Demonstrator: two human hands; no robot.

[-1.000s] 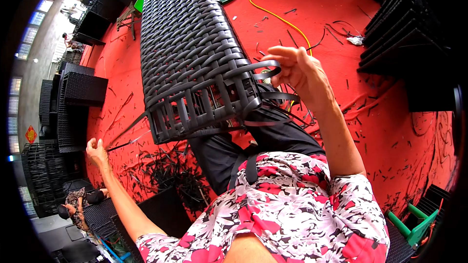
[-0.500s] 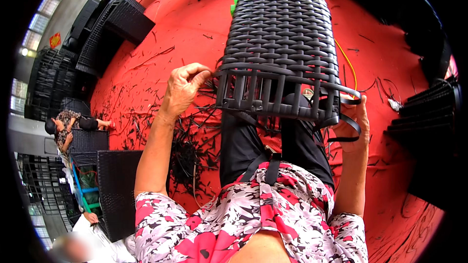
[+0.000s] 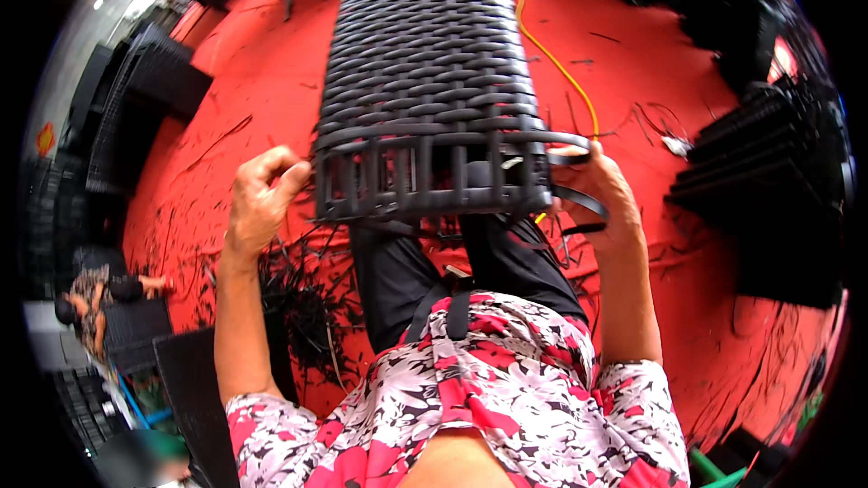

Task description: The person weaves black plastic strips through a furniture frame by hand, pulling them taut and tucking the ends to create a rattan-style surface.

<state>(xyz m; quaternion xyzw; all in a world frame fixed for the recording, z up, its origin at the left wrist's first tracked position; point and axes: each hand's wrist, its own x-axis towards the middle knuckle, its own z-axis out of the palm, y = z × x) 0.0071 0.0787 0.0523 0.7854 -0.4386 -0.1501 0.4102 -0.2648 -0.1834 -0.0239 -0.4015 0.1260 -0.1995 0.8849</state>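
A long black woven wicker piece [image 3: 425,63] stretches away from me above my legs. Its near end shows open upright slats [image 3: 418,172] below the last woven row. Beside its left edge is my left hand [image 3: 264,194], thumb and fingers pinched together at the corner; what they grip, if anything, is too small to make out. My right hand [image 3: 608,194] is at the right corner, its fingers closed around a looped flat black plastic strip [image 3: 583,199]. One length of that strip runs across the top of the slats into the weave.
Red sheeting [image 3: 262,126] covers the floor, with a heap of black strip scraps [image 3: 312,312] left of my legs. A yellow cord [image 3: 565,72] lies beyond the wicker. Dark stacked pieces [image 3: 759,163] stand at right. Another person [image 3: 90,307] sits at far left.
The whole view has swung, so the wicker piece and both hands appear farther left. Both hands keep their places at its two sides, the right still with the looped strip.
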